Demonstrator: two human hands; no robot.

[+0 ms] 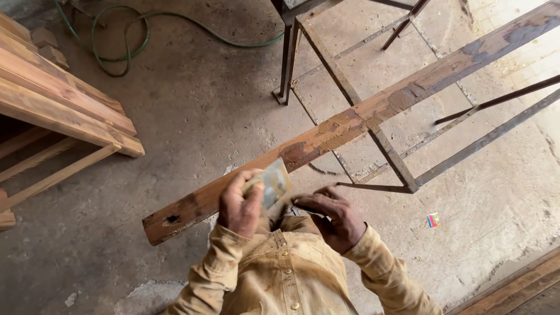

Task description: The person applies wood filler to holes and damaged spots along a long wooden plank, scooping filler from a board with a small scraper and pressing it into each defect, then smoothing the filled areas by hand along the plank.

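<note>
1. Wood plank (361, 116), long, lies slantwise across a metal frame (396, 169); its near end overhangs toward the person.
2. Plank surface: patchy. Dark coating remains near the near end, around mid-length and at the far end; paler bare wood shows between. Judged partly stripped, with much coating left.
3. Left hand (239, 204): fingers curled closed around a folded sheet of sandpaper (273, 184), held just above the plank's near edge. Whether the paper touches the wood cannot be told.
4. Right hand (332, 216): fingers bent, loosely open, nothing visibly held; it sits just beside the paper, fingertips toward it. Contact cannot be told.
5. Judgement: the paper appears to be under adjustment in both hands, not pressed on the plank, so no rubbing at this moment.
6. Surroundings: green hose (125, 46) on concrete floor (192, 105); stacked timber (58, 99) to the left; small coloured scrap (433, 220) on the floor, well apart.
</note>
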